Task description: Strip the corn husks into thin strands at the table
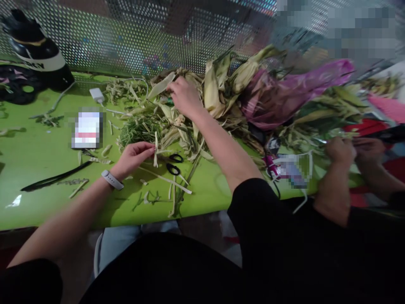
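My left hand [136, 157], with a white band on the wrist, pinches a short pale strip of corn husk [156, 141] upright between thumb and fingertips. Farther back, my right hand [186, 99] has its fingers closed at the end of a broad pale corn husk [160, 86]. Its fingertips are partly hidden by the hand itself. Between and below the hands lies a pair of black-handled scissors [173, 169], blades covered by scraps. A bundle of thin green strands [137, 133] sits just beyond my left hand.
Dried husks [215, 90] and a pink plastic bag [268, 99] pile along the back of the green table [120, 211]. A phone [87, 128], charger [96, 95] and dark bottle [41, 52] are at left. Another person's hands [341, 150] work at right.
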Available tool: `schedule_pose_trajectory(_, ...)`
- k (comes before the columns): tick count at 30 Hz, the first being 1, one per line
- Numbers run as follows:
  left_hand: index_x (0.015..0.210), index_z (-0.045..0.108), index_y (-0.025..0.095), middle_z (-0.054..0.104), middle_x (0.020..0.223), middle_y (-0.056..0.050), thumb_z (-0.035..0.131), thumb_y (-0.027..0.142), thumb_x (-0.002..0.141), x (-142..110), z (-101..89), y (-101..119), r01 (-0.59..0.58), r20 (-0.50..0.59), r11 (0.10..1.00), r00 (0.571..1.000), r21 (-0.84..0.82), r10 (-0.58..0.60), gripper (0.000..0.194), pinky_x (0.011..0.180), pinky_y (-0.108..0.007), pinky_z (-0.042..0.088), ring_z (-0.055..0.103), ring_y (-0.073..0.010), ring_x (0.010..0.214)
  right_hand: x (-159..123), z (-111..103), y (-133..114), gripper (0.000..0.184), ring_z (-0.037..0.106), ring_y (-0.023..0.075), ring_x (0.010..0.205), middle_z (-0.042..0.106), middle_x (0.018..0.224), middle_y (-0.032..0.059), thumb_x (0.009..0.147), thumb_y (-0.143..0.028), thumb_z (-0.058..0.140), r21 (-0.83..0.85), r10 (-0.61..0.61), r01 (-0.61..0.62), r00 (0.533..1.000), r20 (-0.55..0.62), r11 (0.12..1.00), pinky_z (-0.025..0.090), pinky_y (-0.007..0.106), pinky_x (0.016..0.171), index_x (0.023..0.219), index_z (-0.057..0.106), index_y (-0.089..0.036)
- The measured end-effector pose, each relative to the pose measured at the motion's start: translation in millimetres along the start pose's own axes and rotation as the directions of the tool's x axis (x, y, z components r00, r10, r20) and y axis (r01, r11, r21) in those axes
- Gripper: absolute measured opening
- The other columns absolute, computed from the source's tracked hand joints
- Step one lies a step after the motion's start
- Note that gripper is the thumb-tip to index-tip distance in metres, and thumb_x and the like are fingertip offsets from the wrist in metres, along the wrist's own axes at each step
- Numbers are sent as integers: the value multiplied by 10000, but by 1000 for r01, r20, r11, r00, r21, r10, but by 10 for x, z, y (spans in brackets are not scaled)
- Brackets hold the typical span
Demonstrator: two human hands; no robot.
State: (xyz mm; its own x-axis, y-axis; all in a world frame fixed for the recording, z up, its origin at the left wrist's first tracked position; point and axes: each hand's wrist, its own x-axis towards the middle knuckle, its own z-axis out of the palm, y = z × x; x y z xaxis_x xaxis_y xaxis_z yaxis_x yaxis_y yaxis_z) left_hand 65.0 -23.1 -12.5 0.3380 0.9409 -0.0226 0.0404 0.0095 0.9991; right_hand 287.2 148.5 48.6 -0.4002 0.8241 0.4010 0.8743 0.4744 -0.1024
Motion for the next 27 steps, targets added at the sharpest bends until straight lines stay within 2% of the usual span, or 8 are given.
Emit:
schedule_pose_trajectory(5,1004,738,152,740,891,-67,592,480,869,5,-30,-53,-154,133,927,984,342,115,383,733,-292,506,651,-183,782,648,342,68,429,416,212,1239,654,1155,138,983,-427,377,11,-105,106,991,-77,994,313,408,1045,966,684,-128)
schedule_pose_trajectory(9,973,747,162,728,928,-93,552,438,904,0,-53,-19,-374,182,714,925,592,334,345,814,-338,484,623,-219,888,852,490,58,392,374,249,1328,532,1366,148,992,-265,315,-115,-145,151,988,57,982,270,483,1107,1030,668,-101)
schedule_pose_trajectory(12,974,743,162,718,921,-101,549,427,909,-11,-62,7,-400,145,633,898,663,416,334,794,-345,473,602,-216,866,911,368,147,350,450,273,1251,609,1231,160,970,-222,335,-133,-108,108,994,7,985,309,498,1089,996,666,-111)
schedule_pose_trajectory(15,943,745,175,704,851,-85,544,432,914,-18,-71,15,-377,113,614,898,693,424,328,738,-337,455,586,-200,801,875,87,257,321,548,278,1119,648,1100,156,963,-248,351,7,56,-56,987,-154,998,399,488,1016,1007,645,-125)
schedule_pose_trajectory(17,877,735,177,688,806,-73,548,440,910,-22,-80,29,-359,76,618,897,699,436,325,710,-333,445,573,-193,767,730,-132,241,279,604,250,996,668,969,111,951,-288,393,170,167,-135,968,-188,976,462,448,951,985,636,-157)
schedule_pose_trajectory(20,820,692,172,675,792,-60,593,447,881,-38,-86,91,-325,-71,705,880,630,469,298,714,-331,457,577,-184,759,274,-420,-13,174,626,187,809,640,803,40,887,-299,509,423,181,-100,971,-156,900,526,379,827,910,621,-167)
schedule_pose_trajectory(23,970,654,166,677,879,-59,651,442,843,-72,-58,193,-316,-204,871,889,378,411,304,732,-312,504,616,-166,792,-339,-614,-451,134,611,139,685,626,761,15,836,-304,581,682,137,-83,990,-26,727,545,317,694,868,602,-175)
schedule_pose_trajectory(27,1111,588,187,662,996,-57,769,439,731,-118,28,291,-305,-244,946,915,108,323,490,731,-263,519,625,-160,897,-970,-694,-912,142,593,125,632,633,723,6,766,-314,646,858,89,-149,989,120,491,545,296,636,798,594,-186)
